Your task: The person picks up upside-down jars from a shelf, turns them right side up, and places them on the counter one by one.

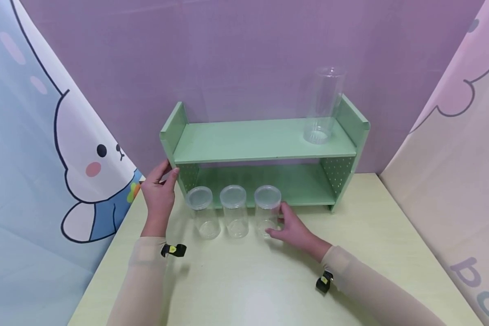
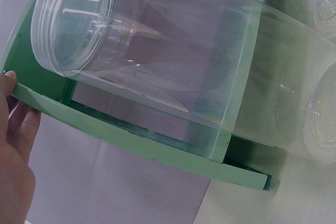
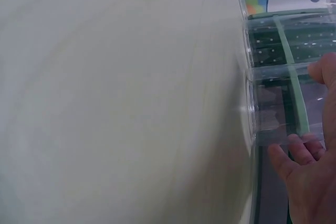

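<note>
At the left end of a green two-tier shelf [image 1: 244, 140], my left hand [image 1: 160, 194] pinches the edge of the side panel [image 2: 121, 140], thumb in front and fingers behind. My right hand [image 1: 295, 231] grips the right one of three clear lidded jars [image 1: 267, 199], its thumb and fingers on opposite sides of the wall. Beside it, in a row before the shelf, stand the middle jar [image 1: 234, 210] and the left jar [image 1: 203, 215], all upright. The left wrist view shows the left jar large and close in front of the shelf.
A taller clear cylinder [image 1: 325, 106] stands upright at the right of the upper tier. The pale table [image 1: 244, 280] extends in front. A purple cloth [image 1: 236, 59] hangs behind, with printed cloths [image 1: 28, 181] at both sides.
</note>
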The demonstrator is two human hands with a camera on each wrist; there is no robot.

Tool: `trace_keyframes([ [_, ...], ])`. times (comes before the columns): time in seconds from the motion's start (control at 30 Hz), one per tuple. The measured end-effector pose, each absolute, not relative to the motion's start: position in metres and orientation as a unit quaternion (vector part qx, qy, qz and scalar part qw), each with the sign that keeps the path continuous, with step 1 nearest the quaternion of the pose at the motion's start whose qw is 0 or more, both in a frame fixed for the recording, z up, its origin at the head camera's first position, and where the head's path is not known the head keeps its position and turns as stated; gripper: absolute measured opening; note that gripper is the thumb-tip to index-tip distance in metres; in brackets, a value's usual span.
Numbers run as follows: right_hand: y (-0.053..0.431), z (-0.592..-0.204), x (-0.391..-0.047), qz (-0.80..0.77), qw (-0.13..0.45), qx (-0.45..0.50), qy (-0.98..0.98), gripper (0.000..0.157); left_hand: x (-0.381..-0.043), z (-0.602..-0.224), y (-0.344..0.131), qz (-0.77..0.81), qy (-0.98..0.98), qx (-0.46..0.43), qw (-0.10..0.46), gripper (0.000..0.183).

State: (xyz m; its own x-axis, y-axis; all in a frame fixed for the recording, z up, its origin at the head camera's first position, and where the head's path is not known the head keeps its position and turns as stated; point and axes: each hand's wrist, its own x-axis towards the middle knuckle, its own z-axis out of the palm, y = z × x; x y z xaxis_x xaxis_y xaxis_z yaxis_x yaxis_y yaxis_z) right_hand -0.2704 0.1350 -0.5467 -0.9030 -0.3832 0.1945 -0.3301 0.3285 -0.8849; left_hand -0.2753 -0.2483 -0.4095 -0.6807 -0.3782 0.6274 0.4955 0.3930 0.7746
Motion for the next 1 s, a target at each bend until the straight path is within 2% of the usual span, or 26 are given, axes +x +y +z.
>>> trace_keyframes([
  [0.63, 0.135, -0.546, -0.271, -0.531, 0.023, -0.218, 0.818, 0.09, -0.276, -0.41, -0.25, -0.548, -0.735, -0.043, 0.396, 0.036],
  [0.87, 0.142, -0.538, -0.269, -0.523, 0.044, -0.219, 0.823, 0.095, -0.275, -0.409, -0.249, -0.549, -0.736, -0.041, 0.395, 0.037],
  [1.0, 0.155, -0.53, -0.27, -0.507, 0.034, -0.231, 0.829, 0.098, -0.274, -0.41, -0.25, -0.545, -0.738, -0.042, 0.396, 0.037],
])
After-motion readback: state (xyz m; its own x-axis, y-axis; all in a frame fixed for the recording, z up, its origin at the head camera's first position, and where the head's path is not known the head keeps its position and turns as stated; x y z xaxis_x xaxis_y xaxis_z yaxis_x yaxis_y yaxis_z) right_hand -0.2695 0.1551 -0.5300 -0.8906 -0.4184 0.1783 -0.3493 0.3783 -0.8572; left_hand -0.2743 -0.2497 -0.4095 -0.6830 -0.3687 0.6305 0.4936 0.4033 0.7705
